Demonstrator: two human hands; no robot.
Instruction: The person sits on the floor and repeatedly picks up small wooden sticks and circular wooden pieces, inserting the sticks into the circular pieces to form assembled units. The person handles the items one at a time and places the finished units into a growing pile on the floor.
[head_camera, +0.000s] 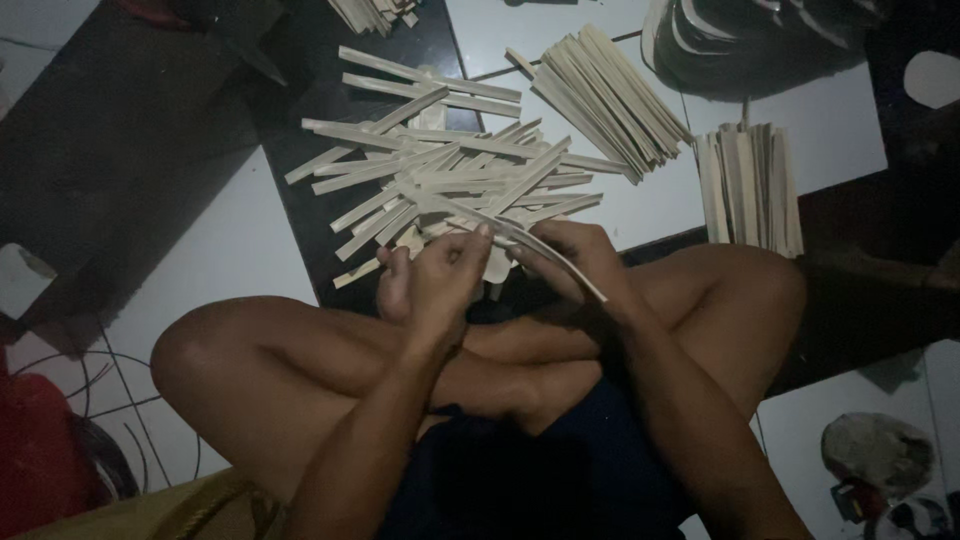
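In the head view, the left hand (440, 272) and the right hand (575, 262) are both closed on one thin pale strip (545, 255), which curves from the left fingertips across the right palm and sticks out past its wrist side. Just beyond both hands a loose pile of flat strips (440, 175) lies scattered on the floor (230, 250). Farther off, beyond the right hand, lie a fanned bundle of strips (610, 95) and a squared stack (750, 185).
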